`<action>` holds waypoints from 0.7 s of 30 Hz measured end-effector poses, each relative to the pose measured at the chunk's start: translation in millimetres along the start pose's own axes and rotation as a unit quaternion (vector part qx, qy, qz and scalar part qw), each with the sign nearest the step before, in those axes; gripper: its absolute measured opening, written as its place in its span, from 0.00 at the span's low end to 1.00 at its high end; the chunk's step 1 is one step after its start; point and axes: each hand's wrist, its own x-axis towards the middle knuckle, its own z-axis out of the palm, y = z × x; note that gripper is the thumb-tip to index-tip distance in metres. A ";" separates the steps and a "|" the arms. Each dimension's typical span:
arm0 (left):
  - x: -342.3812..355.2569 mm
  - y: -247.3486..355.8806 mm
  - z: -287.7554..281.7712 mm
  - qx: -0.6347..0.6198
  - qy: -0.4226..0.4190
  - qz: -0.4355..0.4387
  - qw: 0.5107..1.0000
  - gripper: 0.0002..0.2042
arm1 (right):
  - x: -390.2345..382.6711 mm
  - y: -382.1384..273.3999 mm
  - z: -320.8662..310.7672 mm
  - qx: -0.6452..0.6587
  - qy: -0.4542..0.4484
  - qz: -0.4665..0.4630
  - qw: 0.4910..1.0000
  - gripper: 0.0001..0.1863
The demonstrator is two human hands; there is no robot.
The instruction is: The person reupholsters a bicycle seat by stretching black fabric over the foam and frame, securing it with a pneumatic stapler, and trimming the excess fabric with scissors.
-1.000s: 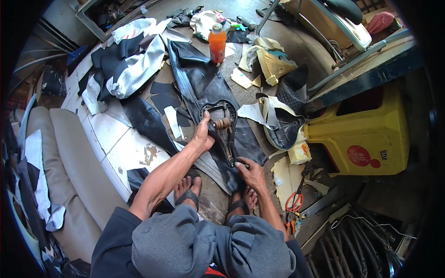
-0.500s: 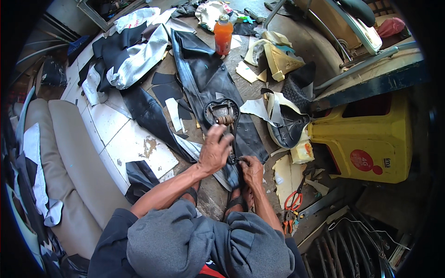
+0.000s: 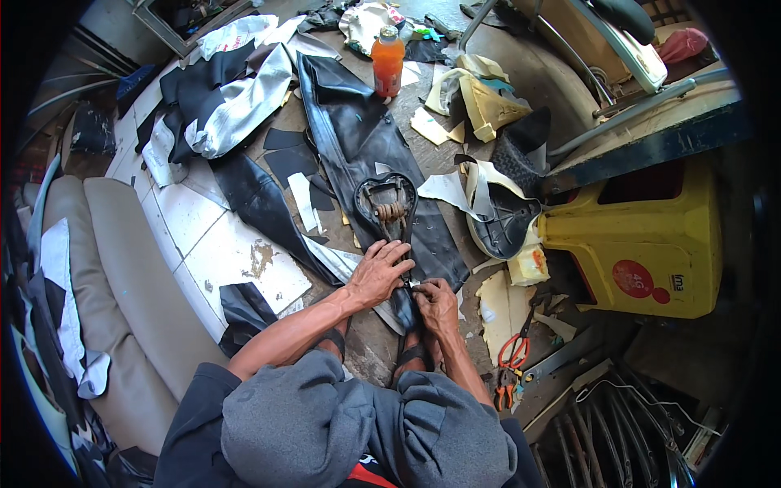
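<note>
The saddle (image 3: 389,213) lies on the black sheet (image 3: 435,244), long axis twelve to nearly six o'clock; the left hand (image 3: 378,273), nearer, lays slightly parted fingers across its narrow part, grip unclear; from the right hand's (image 3: 437,307) curled fingers, pinch contents hidden, it lies toward eleven.

The left grip (image 3: 377,271) lies palm down; the right grip (image 3: 438,306) (just beside it) is curled.

The head-worn fisheye looks steeply down at the floor (image 3: 195,221).
</note>
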 end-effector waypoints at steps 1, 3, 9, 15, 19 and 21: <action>-0.9 -0.2 1.2 0.001 0.001 -0.001 1.000 0.25 | 1.2 -0.9 0.7 0.000 -0.001 -0.001 1.000 0.10; -2.2 0.7 2.6 0.008 0.012 0.007 1.000 0.26 | 5.5 -3.9 2.3 0.025 0.008 0.051 0.998 0.13; 2.8 9.0 -0.7 0.010 -0.017 -0.011 1.000 0.28 | 22.5 -2.3 13.2 0.206 0.015 0.270 0.940 0.19; 7.6 14.3 -3.3 0.058 -0.068 -0.041 0.995 0.30 | 30.7 -16.2 1.4 0.156 -0.116 0.342 0.919 0.17; 13.3 18.4 -1.4 0.063 -0.093 -0.042 0.993 0.29 | 27.3 4.2 1.6 0.224 -0.161 0.354 0.894 0.18; 12.2 19.3 4.1 0.085 -0.076 -0.050 0.992 0.27 | 17.8 16.9 11.0 0.175 -0.104 0.246 0.948 0.19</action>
